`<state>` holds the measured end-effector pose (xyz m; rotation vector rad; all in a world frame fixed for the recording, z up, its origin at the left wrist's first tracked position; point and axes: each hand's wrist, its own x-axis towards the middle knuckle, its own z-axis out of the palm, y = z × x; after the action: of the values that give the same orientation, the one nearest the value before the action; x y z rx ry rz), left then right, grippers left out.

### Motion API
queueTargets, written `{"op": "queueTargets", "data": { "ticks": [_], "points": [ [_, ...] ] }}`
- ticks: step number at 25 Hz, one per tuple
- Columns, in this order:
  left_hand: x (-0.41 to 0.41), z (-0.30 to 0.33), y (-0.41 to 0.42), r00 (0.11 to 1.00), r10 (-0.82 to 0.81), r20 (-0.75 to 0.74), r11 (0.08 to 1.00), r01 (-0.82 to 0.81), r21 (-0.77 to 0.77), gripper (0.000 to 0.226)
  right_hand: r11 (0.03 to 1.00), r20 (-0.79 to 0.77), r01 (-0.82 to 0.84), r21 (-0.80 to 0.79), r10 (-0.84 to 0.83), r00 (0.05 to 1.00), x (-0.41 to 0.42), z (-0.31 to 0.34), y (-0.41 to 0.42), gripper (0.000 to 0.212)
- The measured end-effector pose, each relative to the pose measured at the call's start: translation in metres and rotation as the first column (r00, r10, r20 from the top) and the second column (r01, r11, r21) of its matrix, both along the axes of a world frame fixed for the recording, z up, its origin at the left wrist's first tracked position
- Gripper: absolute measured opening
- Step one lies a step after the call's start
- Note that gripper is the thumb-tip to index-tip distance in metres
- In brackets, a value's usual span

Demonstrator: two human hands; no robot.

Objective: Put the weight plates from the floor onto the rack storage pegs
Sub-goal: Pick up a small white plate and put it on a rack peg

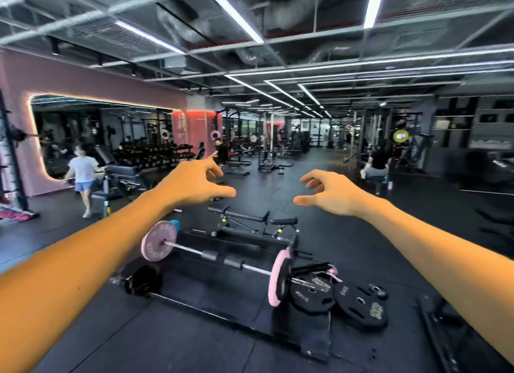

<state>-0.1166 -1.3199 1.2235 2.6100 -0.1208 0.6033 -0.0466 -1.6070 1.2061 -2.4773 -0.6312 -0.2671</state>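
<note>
From the head view, our left hand (194, 182) and right hand (328, 193) reach forward, fingers loosely spread, holding nothing; the black weight plates (358, 307) lie on the floor beside the barbell (217, 257), so we judge stooping to grasp one comes next

Both arms bare, extended forward, converging toward centre of view. Left hand (194, 182): raised, thumb pointing right, fingers loosely curled and spread, holding nothing. Right hand (329, 193): level with left, thumb pointing left, fingers loosely curled, holding nothing. Hands apart, thumbs facing each other across gap.
</note>
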Motion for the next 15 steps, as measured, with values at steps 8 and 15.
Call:
{"op": "queueTargets", "data": {
  "ticks": [8, 15],
  "points": [
    [0.145, -0.016, 0.129, 0.976, 0.215, 0.034, 0.976, -0.216, 0.004, 0.051, 0.965, -0.007, -0.258, -0.043, 0.258, 0.966, 0.196, -0.011, 0.155, 0.061],
    [0.248, -0.008, 0.277, 0.923, 0.384, 0.042, 0.923, -0.385, 0.015, 0.055, 0.906, 0.015, -0.422, -0.028, 0.422, 0.906, 0.343, -0.003, 0.333, 0.061]
  ]
}}
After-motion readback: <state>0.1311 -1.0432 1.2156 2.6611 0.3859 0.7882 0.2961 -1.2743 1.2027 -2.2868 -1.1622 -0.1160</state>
